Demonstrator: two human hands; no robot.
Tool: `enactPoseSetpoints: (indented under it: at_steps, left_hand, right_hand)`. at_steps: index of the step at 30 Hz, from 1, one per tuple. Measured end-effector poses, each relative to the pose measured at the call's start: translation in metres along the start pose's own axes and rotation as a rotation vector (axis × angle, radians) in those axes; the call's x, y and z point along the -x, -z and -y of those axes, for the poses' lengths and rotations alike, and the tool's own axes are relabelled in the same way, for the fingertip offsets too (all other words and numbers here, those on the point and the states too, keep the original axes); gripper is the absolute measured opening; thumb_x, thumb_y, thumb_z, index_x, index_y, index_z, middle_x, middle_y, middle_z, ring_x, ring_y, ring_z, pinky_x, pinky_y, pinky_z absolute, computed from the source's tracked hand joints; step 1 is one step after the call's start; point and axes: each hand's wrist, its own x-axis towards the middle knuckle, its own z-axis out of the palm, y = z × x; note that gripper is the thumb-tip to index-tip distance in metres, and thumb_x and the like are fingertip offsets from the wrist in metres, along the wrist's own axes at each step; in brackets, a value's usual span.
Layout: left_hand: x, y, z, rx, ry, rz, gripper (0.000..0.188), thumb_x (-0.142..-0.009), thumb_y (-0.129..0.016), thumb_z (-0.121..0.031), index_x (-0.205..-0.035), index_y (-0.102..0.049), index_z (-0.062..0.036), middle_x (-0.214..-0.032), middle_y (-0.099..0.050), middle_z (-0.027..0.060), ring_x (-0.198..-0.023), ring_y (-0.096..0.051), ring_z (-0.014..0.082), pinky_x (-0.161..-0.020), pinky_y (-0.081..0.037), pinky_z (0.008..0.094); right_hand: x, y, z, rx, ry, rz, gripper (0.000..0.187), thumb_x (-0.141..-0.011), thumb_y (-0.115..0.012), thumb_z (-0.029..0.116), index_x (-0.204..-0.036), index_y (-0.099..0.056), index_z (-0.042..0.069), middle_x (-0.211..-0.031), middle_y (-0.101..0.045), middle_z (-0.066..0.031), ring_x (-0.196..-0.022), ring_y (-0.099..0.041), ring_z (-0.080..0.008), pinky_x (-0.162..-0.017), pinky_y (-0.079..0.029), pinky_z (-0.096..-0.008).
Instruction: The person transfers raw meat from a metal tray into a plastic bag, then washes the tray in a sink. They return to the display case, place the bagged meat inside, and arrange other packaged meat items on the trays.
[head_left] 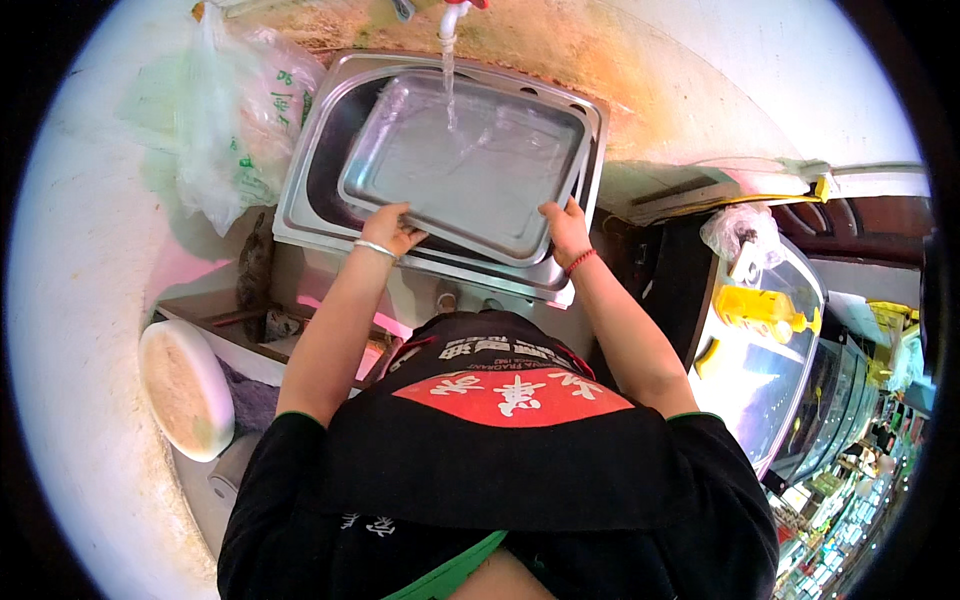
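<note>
A rectangular stainless steel tray (400,150) is held over the sink (308,185), slightly turned to the sink's edges. My left hand (393,232) grips its near left rim, the thumb on top and the other fingers partly hidden beneath. At the near right corner my right hand (568,232) is closed on the rim, thumb on the inner side. From the tap (452,22) above, a stream of water (449,95) falls into the tray. Its bottom looks wet, with ripples spreading around the stream.
Clear plastic bags (235,130) hang on the wall left of the sink. To the right, a yellow pump bottle (755,304) lies on a shiny surface beside a crumpled plastic bag (742,232). At lower left, a round white-edged board (187,390) leans near a wooden frame.
</note>
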Motion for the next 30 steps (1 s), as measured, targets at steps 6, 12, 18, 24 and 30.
enactPoseSetpoints:
  at_steps: [6,12,18,24,30]
  left_hand:
    - [-0.029,-0.001,-0.014,0.068,-0.062,0.05,0.028,-0.09,-0.049,-0.007,-0.117,-0.044,-0.0021,-0.12,-0.049,0.0148,-0.113,-0.048,0.0359,-0.097,-0.038,0.0572]
    - [-0.012,0.003,-0.026,-0.022,-0.278,-0.08,0.034,-0.086,-0.056,-0.008,-0.116,-0.042,-0.0017,-0.115,-0.048,0.0148,-0.104,-0.052,0.0329,-0.09,-0.043,0.0535]
    - [0.042,-0.001,-0.042,-0.038,-0.488,-0.234,0.044,-0.08,-0.059,-0.002,-0.117,-0.037,0.0041,-0.109,-0.047,0.0154,-0.1,-0.052,0.0327,-0.092,-0.044,0.0552]
    - [0.077,0.001,-0.048,-0.165,-0.569,-0.254,0.029,-0.074,-0.058,-0.001,-0.101,-0.048,0.0002,-0.098,-0.049,0.0107,-0.093,-0.054,0.0271,-0.077,-0.049,0.0503]
    - [0.115,-0.029,-0.044,-0.306,-0.658,-0.212,0.025,-0.075,-0.059,-0.012,-0.095,-0.049,-0.0009,-0.091,-0.051,0.0087,-0.079,-0.058,0.0215,-0.059,-0.059,0.0364]
  right_hand:
    - [-0.042,0.008,-0.009,-0.148,-0.169,0.142,0.039,-0.082,-0.062,0.008,-0.118,-0.051,0.002,-0.112,-0.059,-0.0101,-0.105,-0.054,-0.0232,-0.088,-0.045,-0.0375]
    - [-0.056,-0.004,0.004,0.111,-0.236,0.26,0.044,-0.091,-0.054,0.017,-0.133,-0.041,0.01,-0.115,-0.055,-0.0044,-0.103,-0.054,-0.0211,-0.083,-0.046,-0.0393]
    - [-0.054,-0.023,0.011,0.061,-0.21,0.302,0.051,-0.093,-0.047,0.012,-0.142,-0.032,0.01,-0.121,-0.053,-0.0067,-0.104,-0.055,-0.0221,-0.086,-0.048,-0.0397]
    - [-0.046,-0.031,0.006,0.148,-0.304,0.411,0.055,-0.094,-0.049,0.018,-0.143,-0.028,0.007,-0.135,-0.046,-0.008,-0.116,-0.05,-0.0267,-0.093,-0.044,-0.0455]
    - [-0.029,-0.026,0.005,0.142,-0.255,0.488,0.061,-0.092,-0.054,0.029,-0.143,-0.029,0.007,-0.139,-0.042,-0.0094,-0.125,-0.042,-0.0271,-0.098,-0.038,-0.0484]
